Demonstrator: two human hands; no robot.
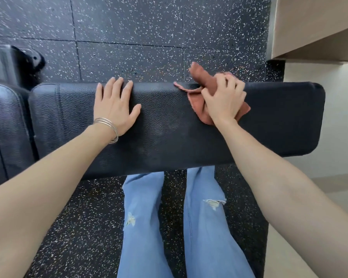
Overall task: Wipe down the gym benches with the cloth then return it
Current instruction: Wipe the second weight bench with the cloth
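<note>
The left hand (114, 105) lies flat on the black padded table (169, 137), its grip released, with straight fingers reaching the far edge. Further right, the right hand (223, 99) has its grip clenched round a bunched rust-red cloth (199, 75), which is pressed against the table's far edge.

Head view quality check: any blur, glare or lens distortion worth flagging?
Head view: wide-angle lens bows the bench edges; light soft and even, no glare; the tip of the cloth beyond the right hand looks motion-smeared; the left hand is sharp.
</note>
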